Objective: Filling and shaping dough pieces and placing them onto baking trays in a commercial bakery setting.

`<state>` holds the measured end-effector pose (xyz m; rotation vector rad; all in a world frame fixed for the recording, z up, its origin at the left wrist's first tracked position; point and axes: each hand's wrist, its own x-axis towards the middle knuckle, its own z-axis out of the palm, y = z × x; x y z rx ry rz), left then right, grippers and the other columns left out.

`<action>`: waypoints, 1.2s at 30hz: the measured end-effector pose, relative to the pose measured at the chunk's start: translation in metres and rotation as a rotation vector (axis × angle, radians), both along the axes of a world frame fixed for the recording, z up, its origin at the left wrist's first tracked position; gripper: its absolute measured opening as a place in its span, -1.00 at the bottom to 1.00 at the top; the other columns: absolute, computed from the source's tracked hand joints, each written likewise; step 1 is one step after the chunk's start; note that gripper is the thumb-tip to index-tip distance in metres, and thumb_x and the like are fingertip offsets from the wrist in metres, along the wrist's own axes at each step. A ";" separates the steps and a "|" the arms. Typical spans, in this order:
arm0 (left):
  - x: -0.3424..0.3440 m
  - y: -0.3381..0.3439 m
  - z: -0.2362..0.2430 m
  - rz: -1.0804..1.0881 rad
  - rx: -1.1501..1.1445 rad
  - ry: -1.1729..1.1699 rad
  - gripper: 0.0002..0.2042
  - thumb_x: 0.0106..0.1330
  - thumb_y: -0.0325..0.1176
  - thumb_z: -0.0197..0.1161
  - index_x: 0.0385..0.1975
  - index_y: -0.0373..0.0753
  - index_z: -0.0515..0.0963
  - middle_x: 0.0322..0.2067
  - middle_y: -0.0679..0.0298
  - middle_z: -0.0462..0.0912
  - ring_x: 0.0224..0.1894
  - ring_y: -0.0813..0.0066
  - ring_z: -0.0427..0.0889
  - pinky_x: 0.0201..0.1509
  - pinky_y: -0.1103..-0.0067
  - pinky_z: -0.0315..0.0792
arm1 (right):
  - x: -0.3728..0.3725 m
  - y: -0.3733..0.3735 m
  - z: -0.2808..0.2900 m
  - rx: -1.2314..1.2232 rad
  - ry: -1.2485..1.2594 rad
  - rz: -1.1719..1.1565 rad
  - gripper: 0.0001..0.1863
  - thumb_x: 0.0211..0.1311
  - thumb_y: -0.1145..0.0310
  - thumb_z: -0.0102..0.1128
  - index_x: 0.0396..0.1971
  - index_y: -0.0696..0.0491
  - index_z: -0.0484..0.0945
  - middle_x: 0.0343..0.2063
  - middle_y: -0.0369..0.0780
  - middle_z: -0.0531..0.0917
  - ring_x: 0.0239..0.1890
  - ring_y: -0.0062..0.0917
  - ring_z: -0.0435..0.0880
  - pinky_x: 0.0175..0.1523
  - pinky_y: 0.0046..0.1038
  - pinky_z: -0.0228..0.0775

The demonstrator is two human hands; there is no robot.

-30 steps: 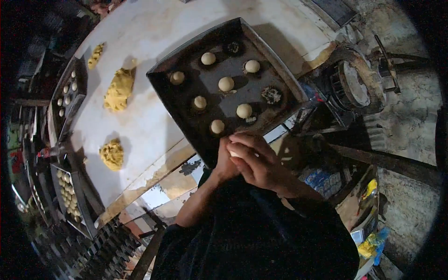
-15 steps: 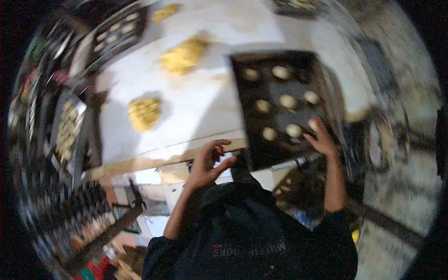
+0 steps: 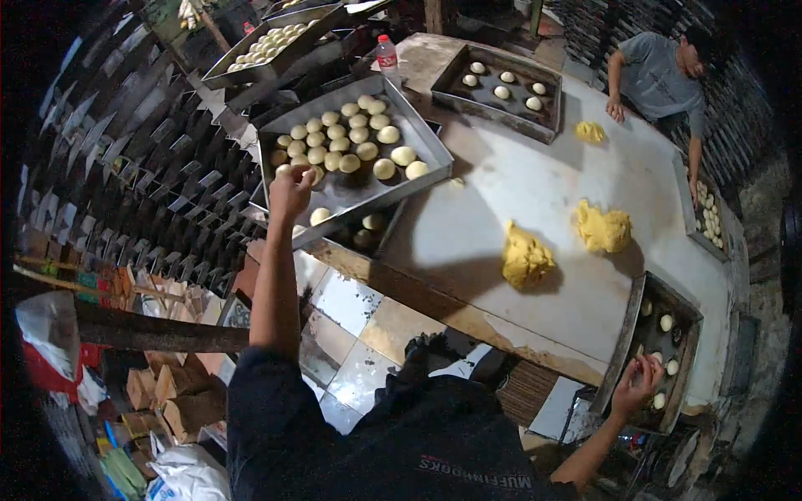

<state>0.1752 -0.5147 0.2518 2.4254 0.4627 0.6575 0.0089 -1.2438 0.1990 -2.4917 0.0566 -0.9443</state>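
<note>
My left hand point(image 3: 291, 194) reaches into a shallow metal tray point(image 3: 430, 150) holding many pale dough balls point(image 3: 336, 132). Its fingers are closed round a dough ball point(image 3: 315, 174) at the tray's near left side. On the right, my right hand point(image 3: 638, 386) hovers at the near end of a dark baking tray point(image 3: 603, 388), fingers curved and apart, with nothing seen in them. Small dough balls point(image 3: 666, 321) sit spaced out in that tray, some close to the fingertips. Two yellow dough lumps point(image 3: 526, 257) lie on the white tabletop point(image 3: 455, 242) between the trays.
Across the table a person point(image 3: 660, 79) works, one hand at a tray of dough balls point(image 3: 708, 219). Another dark tray point(image 3: 535, 127) stands at the back beside a plastic bottle point(image 3: 386, 57). A further filled tray point(image 3: 276, 46) is at the far left. Cardboard boxes point(image 3: 180, 401) lie lower left.
The view has swung left. My left hand has gone from the table's front edge to the tray of dough balls and closed on one. My right hand remains at the dark tray.
</note>
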 end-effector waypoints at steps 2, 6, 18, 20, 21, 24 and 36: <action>0.042 0.099 -0.048 0.209 0.017 0.432 -0.34 0.17 0.22 0.12 -0.22 -0.43 0.61 -0.22 -0.19 0.62 -0.09 -0.08 0.62 -0.06 0.28 0.49 | 0.009 0.040 0.024 -0.139 0.005 -0.013 -0.81 0.25 0.41 0.18 -0.22 0.20 0.59 -0.09 -0.12 0.50 -0.11 -0.34 0.54 -0.05 -0.37 0.44; 0.092 0.066 -0.099 0.228 0.086 0.550 -0.29 0.24 0.25 -0.02 -0.19 -0.45 0.60 -0.07 -0.24 0.56 0.05 -0.09 0.53 0.15 0.25 0.37 | 0.006 0.066 0.061 -0.101 -0.099 -0.032 -0.82 0.22 0.41 0.19 -0.29 0.23 0.60 -0.26 -0.13 0.56 -0.32 -0.42 0.55 -0.19 -0.48 0.43; -0.118 -0.301 -0.004 -0.761 -0.767 -0.010 -0.60 0.07 -0.65 0.29 -0.11 -0.26 0.33 -0.12 0.14 0.46 -0.01 0.29 0.51 0.14 0.43 0.36 | 0.011 0.221 0.024 0.790 0.540 0.612 -0.59 0.24 0.14 0.15 -0.15 0.21 0.55 -0.15 -0.17 0.58 -0.30 -0.58 0.54 -0.16 -0.51 0.43; -0.147 -0.344 -0.001 -1.046 -0.648 0.041 -0.35 0.07 -0.46 0.41 0.20 -0.26 0.27 0.09 0.04 0.39 0.18 0.25 0.38 0.21 0.38 0.32 | 0.009 0.208 0.036 0.845 0.599 0.622 -0.61 0.21 0.21 0.19 -0.12 0.22 0.55 -0.13 -0.16 0.59 -0.27 -0.57 0.57 -0.14 -0.49 0.45; -0.155 -0.362 0.012 -0.965 -0.520 -0.124 -0.26 0.08 -0.43 0.41 0.27 -0.27 0.18 0.05 0.03 0.42 0.16 0.18 0.41 0.20 0.35 0.33 | 0.007 0.194 0.043 0.897 0.658 0.622 -0.62 0.18 0.28 0.24 -0.08 0.22 0.55 -0.12 -0.14 0.60 -0.23 -0.56 0.60 -0.11 -0.48 0.48; -0.170 -0.395 0.007 -0.971 -0.805 -0.155 -0.17 0.09 -0.35 0.43 0.35 -0.31 0.10 0.01 0.07 0.44 0.14 0.22 0.41 0.19 0.38 0.34 | 0.002 0.163 0.065 0.812 0.249 0.715 -0.59 0.05 0.47 0.32 -0.04 0.21 0.54 -0.10 -0.09 0.61 -0.08 -0.45 0.63 0.01 -0.43 0.48; -0.233 -0.476 0.065 -0.703 -0.895 -0.471 -0.61 0.35 -0.36 0.11 0.12 -0.39 0.42 0.03 -0.05 0.42 0.09 0.18 0.43 0.09 0.44 0.39 | -0.055 0.151 0.095 0.843 0.096 0.686 -0.65 0.28 0.37 0.11 0.00 0.22 0.48 -0.20 -0.07 0.62 -0.13 -0.40 0.62 0.02 -0.45 0.41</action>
